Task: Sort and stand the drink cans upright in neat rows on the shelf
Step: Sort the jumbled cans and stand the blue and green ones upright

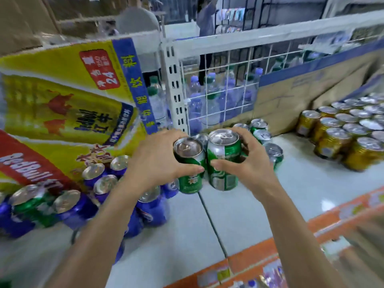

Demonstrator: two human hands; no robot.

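Up front in the head view, the left hand (158,161) grips one green can (190,179), fingers curled over its far side and thumb across its front. The right hand (247,161) grips a second green can (223,154) the same way. Both cans stand with the long axis roughly vertical and silver lids up, side by side and touching, bases down at the shelf (291,194); whether they rest on it I cannot tell.

Just beyond the right hand, more green cans (261,134) stand upright in a cluster. Well to that hand's right, gold cans (342,138) stand in rows, lids up. Left of the left hand, blue cans (99,179) crowd together, partly under a tilted yellow carton (62,104) whose contents are hidden. Beyond both hands, a wire mesh panel (218,65) has plastic bottles (195,104) behind it.
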